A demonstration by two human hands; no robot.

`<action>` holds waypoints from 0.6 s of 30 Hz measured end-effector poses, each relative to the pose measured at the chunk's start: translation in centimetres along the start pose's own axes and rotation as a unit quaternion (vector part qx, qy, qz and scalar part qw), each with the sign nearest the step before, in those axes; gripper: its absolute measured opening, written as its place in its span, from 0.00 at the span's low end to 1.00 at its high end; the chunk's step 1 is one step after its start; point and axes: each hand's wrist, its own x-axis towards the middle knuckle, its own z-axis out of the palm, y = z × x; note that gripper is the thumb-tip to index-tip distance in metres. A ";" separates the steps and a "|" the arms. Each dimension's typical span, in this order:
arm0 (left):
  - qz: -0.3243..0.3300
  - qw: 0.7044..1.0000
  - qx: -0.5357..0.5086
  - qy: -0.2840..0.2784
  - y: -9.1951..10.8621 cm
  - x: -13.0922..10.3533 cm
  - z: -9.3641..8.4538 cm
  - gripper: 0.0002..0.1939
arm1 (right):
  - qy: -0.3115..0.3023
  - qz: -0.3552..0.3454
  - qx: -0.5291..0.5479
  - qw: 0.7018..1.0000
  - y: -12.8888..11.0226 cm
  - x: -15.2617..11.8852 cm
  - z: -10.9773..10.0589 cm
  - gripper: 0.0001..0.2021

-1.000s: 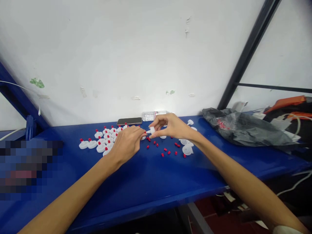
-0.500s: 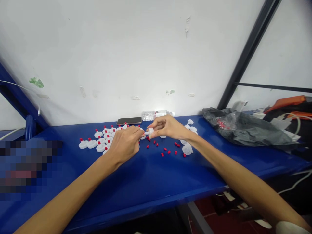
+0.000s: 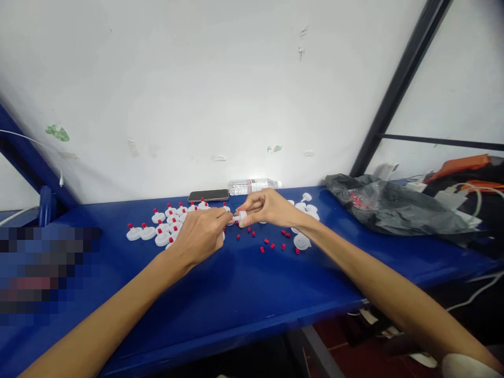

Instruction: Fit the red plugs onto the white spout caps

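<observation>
My right hand (image 3: pixel 268 207) pinches a white plastic nozzle lid (image 3: pixel 242 216) between thumb and fingers, its thin spout pointing left. At the spout's tip, my left hand (image 3: pixel 205 228) is closed in a pinch. A small red cap seems to be in the left fingertips, mostly hidden by them. Left of and behind that hand stand several white lids (image 3: pixel 134 233) with red caps on their spouts. Loose red caps (image 3: pixel 272 245) lie scattered on the blue table (image 3: pixel 244 294) below the right hand. Uncapped white lids (image 3: pixel 302 241) sit by the right wrist, partly covered by it.
Against the wall lie a dark phone (image 3: pixel 208 196) and a clear plastic bottle (image 3: pixel 240 187) on its side. A dark grey plastic bag (image 3: pixel 409 207) spreads over the right side, with a clear bag of red pieces (image 3: pixel 360 199) on it. A black post (image 3: pixel 397 89) rises behind.
Both hands stay together at nearly the same spot. The lid has shifted very slightly left and down toward the left fingertips.
</observation>
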 end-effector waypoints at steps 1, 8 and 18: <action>-0.001 1.000 0.003 -0.007 0.0 0.0 0.1 0.12 | -0.005 0.002 -0.006 1.000 -0.1 0.0 0.0 0.14; -0.060 0.998 -0.022 0.003 -0.6 1.0 -0.7 0.14 | 0.015 -0.052 -0.052 0.997 -1.4 -0.1 0.3 0.16; -0.138 0.987 -0.062 -0.063 -0.3 1.3 -0.1 0.16 | 0.127 -0.116 -0.321 0.931 1.0 0.6 0.1 0.10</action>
